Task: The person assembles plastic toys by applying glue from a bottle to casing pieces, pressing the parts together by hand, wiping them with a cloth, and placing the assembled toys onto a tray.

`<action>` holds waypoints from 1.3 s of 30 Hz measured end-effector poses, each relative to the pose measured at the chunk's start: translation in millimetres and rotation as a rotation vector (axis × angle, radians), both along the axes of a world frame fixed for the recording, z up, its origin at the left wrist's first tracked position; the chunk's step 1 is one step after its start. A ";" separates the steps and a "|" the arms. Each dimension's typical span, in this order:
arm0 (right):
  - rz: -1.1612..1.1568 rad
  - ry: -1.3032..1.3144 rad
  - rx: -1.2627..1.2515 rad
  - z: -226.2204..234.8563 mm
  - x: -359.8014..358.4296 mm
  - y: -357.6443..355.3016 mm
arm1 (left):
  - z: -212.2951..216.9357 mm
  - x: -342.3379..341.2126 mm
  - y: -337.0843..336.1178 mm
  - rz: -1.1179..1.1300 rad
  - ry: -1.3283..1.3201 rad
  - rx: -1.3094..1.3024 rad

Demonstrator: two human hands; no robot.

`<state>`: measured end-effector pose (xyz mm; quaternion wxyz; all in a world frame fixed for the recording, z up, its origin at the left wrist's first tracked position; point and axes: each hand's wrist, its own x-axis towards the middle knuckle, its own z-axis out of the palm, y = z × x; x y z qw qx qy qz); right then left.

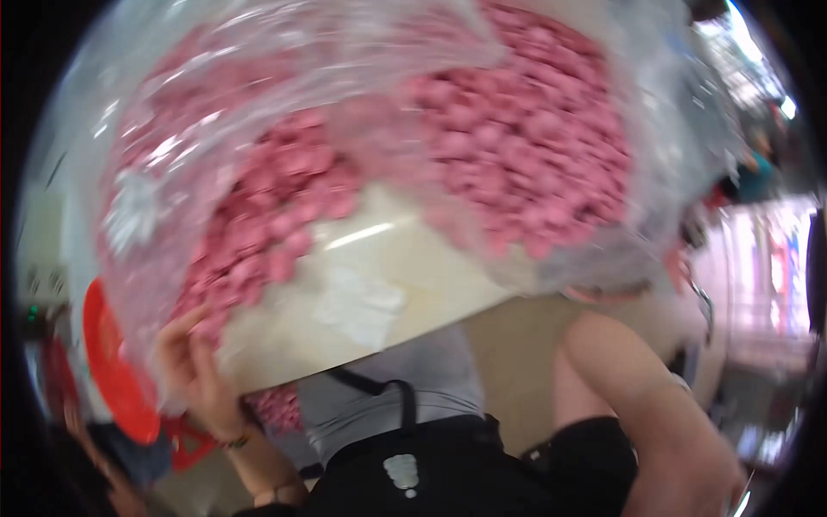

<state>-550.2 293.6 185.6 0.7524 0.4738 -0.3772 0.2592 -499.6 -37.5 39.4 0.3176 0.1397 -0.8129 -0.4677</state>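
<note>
The light is bright, with one hard streak of glare on the pale table [439, 284] and scattered white glints along the creased plastic [680, 129]. Far right, a pinkish-white area [762, 267] burns out, and the upper right corner also glares. The black apron [465, 465] is dark, with little detail. Blur softens the whole view: the pieces [534, 138] smear together and the left hand [194, 370] lacks crisp edges. Fisheye distortion bends the rim, which fades into black corners.

On tabletop [452, 289]: two pink heaps [530, 129]; one flat white scrap [357, 306]
</note>
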 end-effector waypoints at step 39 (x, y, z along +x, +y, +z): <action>1.030 -2.057 0.048 -148.7 0.0 -103.5 | -6.6 -16.3 78.6 -0.897 -0.236 1.063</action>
